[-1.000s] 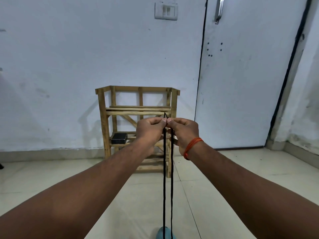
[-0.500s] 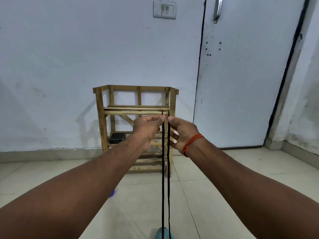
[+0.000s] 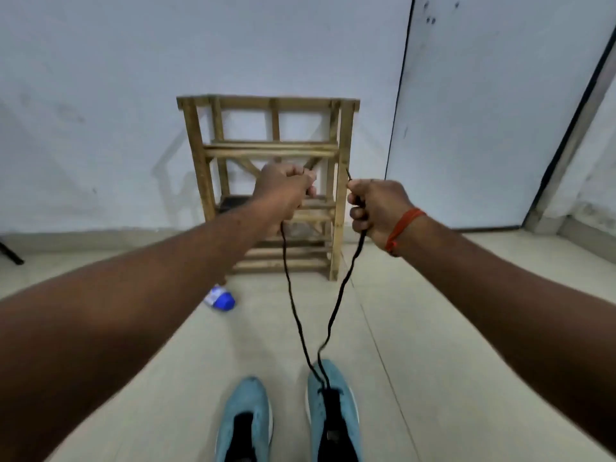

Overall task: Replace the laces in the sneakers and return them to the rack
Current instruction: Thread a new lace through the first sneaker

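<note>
Two light-blue sneakers stand on the floor tiles at the bottom, the left sneaker point(image 3: 245, 418) and the right sneaker point(image 3: 333, 411). A black lace point(image 3: 295, 311) runs up from the right sneaker's front eyelets in two strands. My left hand point(image 3: 283, 191) grips one strand's end in a fist. My right hand point(image 3: 376, 205), with an orange thread at its wrist, grips the other strand, whose tip sticks up above the thumb. Both hands are raised in front of the wooden rack point(image 3: 270, 185), a hand's width apart.
The rack stands against a white wall, with a dark object on its middle shelf, mostly hidden by my left arm. A small blue and white object point(image 3: 220, 298) lies on the floor left of the lace. A white door point(image 3: 500, 111) is at the right.
My hands have moved apart, each with one lace end, and the strands now hang slack and spread. The camera has tilted down, bringing both sneakers into view.
</note>
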